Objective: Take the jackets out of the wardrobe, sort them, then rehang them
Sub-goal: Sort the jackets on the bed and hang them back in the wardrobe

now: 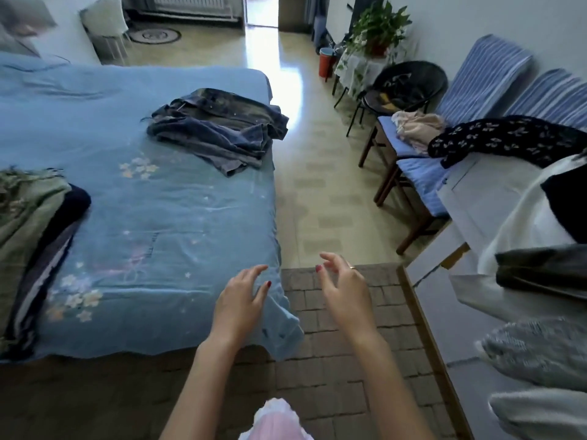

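Note:
A pile of denim jackets [219, 131] lies on the blue bed [152, 217] near its far right edge. A second pile, green and dark garments [35, 239], sits at the bed's left side. My left hand [241, 300] hovers over the bed's near right corner, fingers relaxed, holding nothing. My right hand [343, 287] is raised beside it over the brown mat [349, 360], fingers loosely spread and empty. At the right edge, white, black, grey and floral garments [533, 211] hang or drape by the open wardrobe door [476, 198].
Two wooden chairs with blue striped covers [460, 100] stand along the right wall, one holding a pinkish cloth [416, 125]. Beyond them are a black round chair [403, 87], a plant on a small table [378, 30] and a red bin [327, 61]. A tiled aisle runs to a doorway.

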